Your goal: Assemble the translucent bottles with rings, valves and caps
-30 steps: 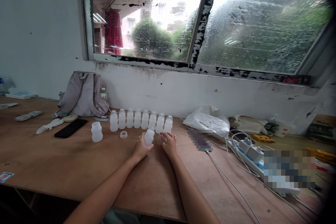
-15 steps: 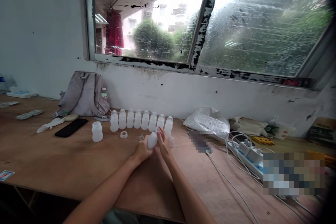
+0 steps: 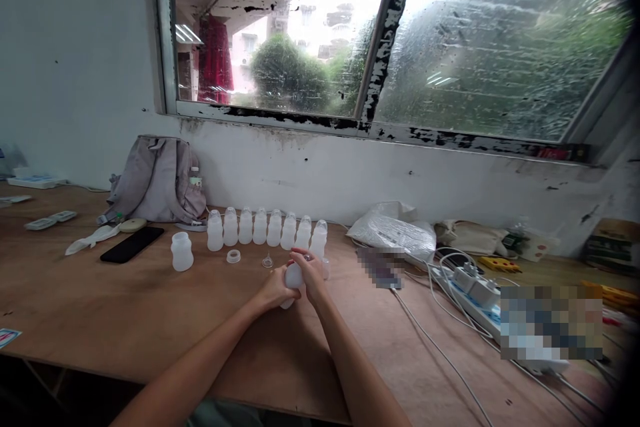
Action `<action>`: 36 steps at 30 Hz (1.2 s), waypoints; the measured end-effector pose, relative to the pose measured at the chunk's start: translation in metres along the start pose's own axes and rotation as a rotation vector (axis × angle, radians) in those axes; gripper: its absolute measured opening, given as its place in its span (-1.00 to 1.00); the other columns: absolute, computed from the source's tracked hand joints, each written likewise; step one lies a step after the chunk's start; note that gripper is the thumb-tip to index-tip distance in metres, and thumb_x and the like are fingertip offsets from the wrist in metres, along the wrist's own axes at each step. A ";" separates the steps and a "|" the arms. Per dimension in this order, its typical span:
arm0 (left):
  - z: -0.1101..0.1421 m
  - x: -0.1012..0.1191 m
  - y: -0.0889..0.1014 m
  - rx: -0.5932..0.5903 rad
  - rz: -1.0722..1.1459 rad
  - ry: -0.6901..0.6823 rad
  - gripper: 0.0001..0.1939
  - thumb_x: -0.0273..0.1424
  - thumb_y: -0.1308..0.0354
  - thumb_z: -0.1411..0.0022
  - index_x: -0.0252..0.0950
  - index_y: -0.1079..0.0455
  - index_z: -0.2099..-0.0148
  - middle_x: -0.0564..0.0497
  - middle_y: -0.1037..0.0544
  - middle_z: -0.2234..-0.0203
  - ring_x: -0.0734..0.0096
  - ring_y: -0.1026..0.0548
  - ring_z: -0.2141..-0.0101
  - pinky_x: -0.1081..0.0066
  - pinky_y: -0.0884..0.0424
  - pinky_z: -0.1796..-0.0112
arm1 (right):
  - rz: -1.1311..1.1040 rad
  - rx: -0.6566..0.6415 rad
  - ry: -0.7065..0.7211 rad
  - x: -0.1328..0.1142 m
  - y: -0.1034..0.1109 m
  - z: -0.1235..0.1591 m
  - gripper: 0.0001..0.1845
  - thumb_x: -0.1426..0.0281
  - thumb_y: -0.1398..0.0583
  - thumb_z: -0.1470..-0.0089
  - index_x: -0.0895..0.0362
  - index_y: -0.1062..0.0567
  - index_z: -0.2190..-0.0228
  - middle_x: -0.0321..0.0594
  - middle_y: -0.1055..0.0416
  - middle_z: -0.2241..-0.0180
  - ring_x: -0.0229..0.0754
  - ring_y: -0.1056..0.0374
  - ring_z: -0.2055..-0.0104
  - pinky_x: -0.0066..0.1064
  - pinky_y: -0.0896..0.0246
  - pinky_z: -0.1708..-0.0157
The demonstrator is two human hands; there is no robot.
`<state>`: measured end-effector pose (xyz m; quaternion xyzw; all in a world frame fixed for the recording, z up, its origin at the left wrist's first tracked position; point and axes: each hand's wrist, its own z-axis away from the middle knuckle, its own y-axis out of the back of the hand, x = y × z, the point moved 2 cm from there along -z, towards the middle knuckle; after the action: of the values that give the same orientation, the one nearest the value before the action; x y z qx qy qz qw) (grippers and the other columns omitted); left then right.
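Note:
My left hand [image 3: 275, 289] is wrapped around the body of a frosted white baby bottle [image 3: 294, 276], which is tilted above the table. My right hand [image 3: 312, 272] closes over the bottle's top end, its fingers covering the neck. Just beyond my hands, several capped baby bottles [image 3: 260, 227] stand upright in a row. A clear bottle cap [image 3: 326, 268] sits right of my right hand, partly hidden. To the left lie a clear nipple [image 3: 268, 261] and a white ring collar [image 3: 233, 256]. Farther left stands an uncapped bottle [image 3: 182, 253].
A black phone [image 3: 132, 245] lies on the wooden table [image 3: 150, 313] at left, before a grey backpack [image 3: 153, 177]. At right are a plastic-wrapped package [image 3: 395, 233], a white power strip [image 3: 487, 310] and loose cables. A wall with a window rises behind.
The bottle in my hands has shifted slightly nearer and turned. My right hand's fingers, stretched up before, are now bent over its top. The view has moved slightly.

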<state>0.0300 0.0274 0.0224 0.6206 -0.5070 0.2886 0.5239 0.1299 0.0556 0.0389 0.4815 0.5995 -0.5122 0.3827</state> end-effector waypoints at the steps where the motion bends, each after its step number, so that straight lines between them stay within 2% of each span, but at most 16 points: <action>1: 0.000 0.000 0.000 -0.019 0.048 0.019 -0.63 -0.54 -0.20 0.34 -0.34 -0.32 0.33 0.10 -0.38 0.53 0.46 -0.30 0.52 0.50 -0.16 0.53 | -0.004 -0.006 -0.002 0.001 0.000 -0.001 -0.71 0.31 -0.28 0.34 0.16 -0.48 0.45 -0.32 -0.39 0.69 -0.24 -0.29 0.62 -0.46 -0.13 0.61; 5: 0.005 0.001 -0.002 -0.157 0.280 0.106 -0.74 -0.45 -0.16 0.27 -0.36 -0.30 0.40 0.08 -0.33 0.58 0.50 -0.26 0.57 0.49 -0.16 0.56 | -0.020 -0.055 -0.015 0.000 0.001 -0.002 -0.70 0.29 -0.29 0.32 0.16 -0.48 0.44 -0.30 -0.39 0.67 -0.19 -0.34 0.53 -0.46 -0.16 0.58; 7: 0.010 0.004 -0.005 -0.264 0.412 0.150 -0.74 -0.32 -0.08 0.16 -0.37 -0.30 0.36 0.04 -0.32 0.57 0.49 -0.27 0.58 0.46 -0.19 0.55 | -0.067 -0.159 -0.036 -0.007 0.002 0.000 -0.69 0.27 -0.27 0.27 0.16 -0.48 0.40 -0.28 -0.40 0.64 -0.14 -0.37 0.38 -0.46 -0.20 0.49; 9: 0.014 0.007 -0.007 -0.350 0.519 0.180 -0.64 -0.22 0.04 0.08 -0.38 -0.30 0.29 0.01 -0.30 0.56 0.50 -0.27 0.59 0.44 -0.21 0.56 | -0.127 -0.294 -0.072 -0.014 0.002 0.004 -0.66 0.23 -0.23 0.20 0.14 -0.47 0.32 -0.24 -0.44 0.54 -0.12 -0.36 0.24 -0.45 -0.22 0.39; 11: 0.017 0.010 -0.006 -0.406 0.643 0.205 -0.57 -0.18 0.10 0.08 -0.38 -0.29 0.24 0.03 -0.25 0.56 0.54 -0.22 0.61 0.48 -0.18 0.58 | -0.171 -0.418 -0.111 -0.019 0.003 0.007 -0.60 0.17 -0.18 0.13 0.11 -0.44 0.23 -0.19 -0.47 0.37 -0.12 -0.33 0.18 -0.43 -0.22 0.32; 13: 0.017 0.012 -0.001 -0.435 0.848 0.236 -0.56 -0.18 0.08 0.10 -0.37 -0.27 0.21 0.07 -0.19 0.58 0.59 -0.16 0.63 0.53 -0.12 0.60 | -0.198 -0.486 -0.129 -0.018 0.005 0.008 -0.55 0.11 -0.14 0.11 0.11 -0.42 0.21 -0.16 -0.44 0.25 -0.14 -0.32 0.18 -0.40 -0.22 0.27; 16: 0.016 0.014 0.009 -0.427 1.121 0.270 -0.55 -0.22 0.03 0.13 -0.36 -0.27 0.18 0.10 -0.15 0.60 0.62 -0.10 0.64 0.56 -0.06 0.62 | -0.189 -0.405 -0.103 -0.008 0.009 0.003 -0.59 0.17 -0.23 0.19 0.13 -0.44 0.28 -0.19 -0.44 0.30 -0.19 -0.33 0.26 -0.42 -0.21 0.27; 18: 0.015 0.015 0.015 -0.417 1.156 0.270 -0.54 -0.24 0.01 0.15 -0.36 -0.27 0.17 0.11 -0.15 0.60 0.61 -0.11 0.63 0.56 -0.06 0.62 | -0.184 -0.329 -0.092 0.000 0.010 -0.001 -0.65 0.25 -0.28 0.24 0.14 -0.45 0.34 -0.24 -0.44 0.38 -0.23 -0.33 0.33 -0.44 -0.21 0.31; 21: 0.015 0.016 0.016 -0.434 1.111 0.283 -0.55 -0.28 -0.02 0.16 -0.37 -0.28 0.16 0.10 -0.20 0.59 0.59 -0.20 0.61 0.53 -0.10 0.60 | -0.245 -0.299 -0.103 0.005 0.009 -0.005 -0.73 0.20 -0.23 0.18 0.15 -0.45 0.47 -0.29 -0.39 0.51 -0.28 -0.30 0.46 -0.47 -0.20 0.42; 25: 0.015 0.012 0.005 -0.450 0.959 0.369 -0.64 -0.28 -0.05 0.06 -0.37 -0.27 0.19 0.05 -0.33 0.56 0.51 -0.32 0.58 0.47 -0.21 0.53 | -0.341 -0.211 -0.068 0.002 0.011 -0.006 -0.71 0.14 -0.20 0.17 0.13 -0.40 0.56 -0.35 -0.33 0.59 -0.32 -0.21 0.57 -0.49 -0.11 0.56; 27: 0.015 0.008 0.000 -0.441 0.925 0.405 -0.65 -0.21 -0.05 0.00 -0.38 -0.28 0.24 0.02 -0.36 0.55 0.48 -0.36 0.58 0.46 -0.24 0.54 | -0.345 -0.185 -0.058 0.000 0.014 -0.007 -0.72 0.16 -0.22 0.18 0.14 -0.39 0.56 -0.35 -0.31 0.60 -0.32 -0.20 0.58 -0.48 -0.09 0.59; 32: 0.010 0.002 -0.005 -0.443 0.917 0.455 -0.45 0.05 0.09 -0.03 -0.36 -0.27 0.24 0.02 -0.39 0.58 0.43 -0.39 0.62 0.45 -0.26 0.61 | -0.316 -0.143 -0.053 0.001 0.022 -0.010 -0.79 0.27 -0.26 0.23 0.15 -0.39 0.60 -0.34 -0.30 0.62 -0.32 -0.17 0.59 -0.47 -0.08 0.61; 36: 0.009 0.004 -0.004 -0.464 0.930 0.441 -0.45 0.06 0.13 -0.05 -0.35 -0.27 0.26 0.02 -0.40 0.58 0.42 -0.40 0.62 0.45 -0.29 0.62 | -0.296 -0.146 -0.058 0.003 0.025 -0.012 -0.82 0.29 -0.25 0.22 0.15 -0.42 0.56 -0.31 -0.33 0.58 -0.29 -0.21 0.56 -0.46 -0.09 0.60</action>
<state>0.0333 0.0177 0.0220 0.1253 -0.6558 0.4931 0.5578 0.1541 0.0682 0.0320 0.3441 0.6881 -0.5317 0.3542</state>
